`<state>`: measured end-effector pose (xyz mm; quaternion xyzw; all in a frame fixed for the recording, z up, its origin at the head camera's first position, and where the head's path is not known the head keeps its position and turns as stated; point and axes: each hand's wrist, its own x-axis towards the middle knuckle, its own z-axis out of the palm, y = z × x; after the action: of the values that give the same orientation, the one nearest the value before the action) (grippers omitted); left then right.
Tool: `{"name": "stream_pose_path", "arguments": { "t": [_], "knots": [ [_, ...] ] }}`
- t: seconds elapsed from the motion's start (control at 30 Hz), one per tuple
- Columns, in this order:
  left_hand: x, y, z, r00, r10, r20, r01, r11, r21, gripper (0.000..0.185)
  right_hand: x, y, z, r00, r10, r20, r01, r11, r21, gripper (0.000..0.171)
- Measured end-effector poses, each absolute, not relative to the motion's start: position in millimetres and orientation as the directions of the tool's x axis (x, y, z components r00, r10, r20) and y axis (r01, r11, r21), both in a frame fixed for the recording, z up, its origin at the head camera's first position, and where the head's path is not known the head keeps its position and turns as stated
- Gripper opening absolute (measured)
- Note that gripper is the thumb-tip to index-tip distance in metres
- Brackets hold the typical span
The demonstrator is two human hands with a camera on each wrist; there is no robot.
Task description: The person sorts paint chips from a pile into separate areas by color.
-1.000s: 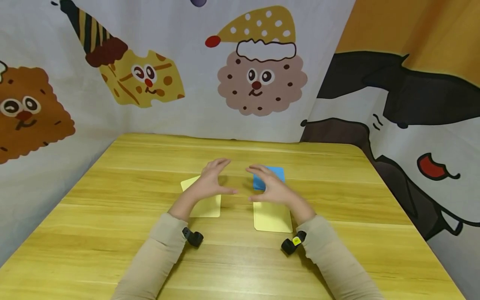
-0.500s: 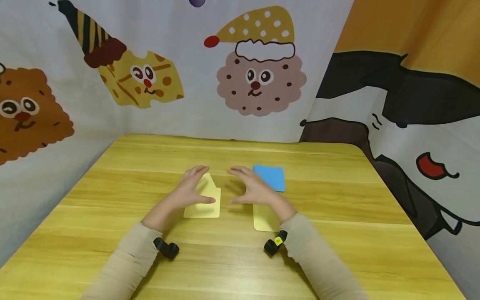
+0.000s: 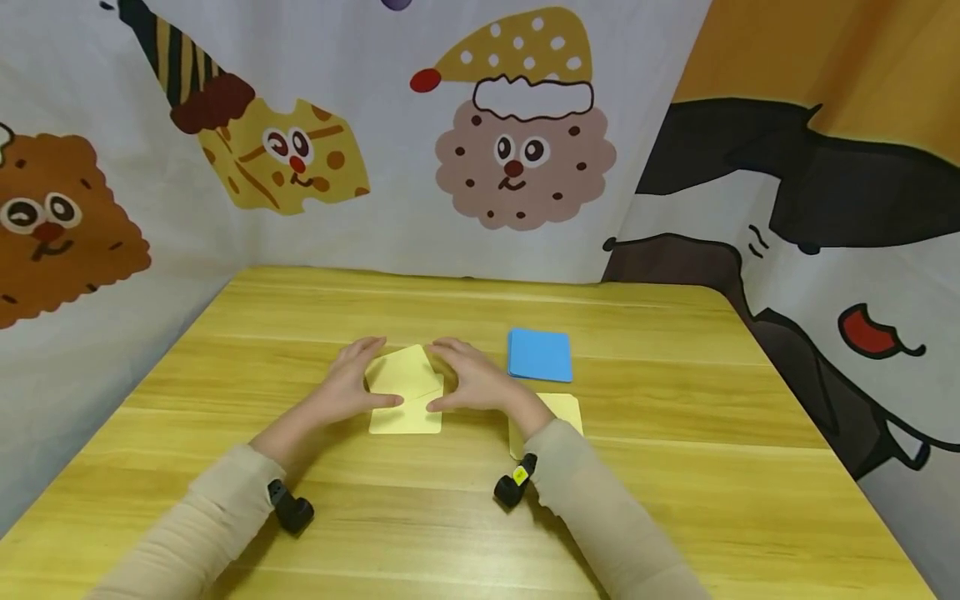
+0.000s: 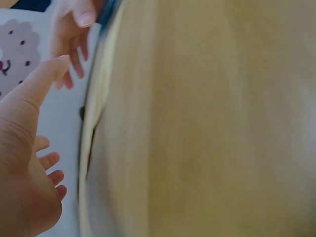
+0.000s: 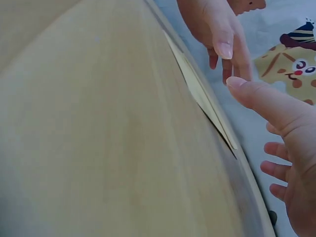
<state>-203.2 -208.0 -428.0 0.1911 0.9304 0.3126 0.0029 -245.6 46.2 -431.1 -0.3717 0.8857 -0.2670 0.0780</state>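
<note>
Nearest, two beige sleeves lie on the wooden table (image 3: 675, 467). A yellow card (image 3: 564, 408) peeks out right of the right forearm. Farther in, both hands frame the yellow cards (image 3: 405, 392) at centre: the left hand (image 3: 347, 390) at their left edge, the right hand (image 3: 472, 385) at their right edge, fingers straight and slightly apart, thumbs on the paper. Farther right lies a blue pad (image 3: 539, 356).
</note>
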Motion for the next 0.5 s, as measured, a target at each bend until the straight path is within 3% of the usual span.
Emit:
{"name": "stream_pose_path", "arguments": {
  "t": [0.5],
  "knots": [
    [-198.6, -219.1, -439.1, -0.929, 0.370, 0.020, 0.327, 0.794, 0.512, 0.113, -264.8, 22.7, -439.1, -0.706, -0.707, -0.049, -0.593, 0.627, -0.504, 0.101]
  ]
}}
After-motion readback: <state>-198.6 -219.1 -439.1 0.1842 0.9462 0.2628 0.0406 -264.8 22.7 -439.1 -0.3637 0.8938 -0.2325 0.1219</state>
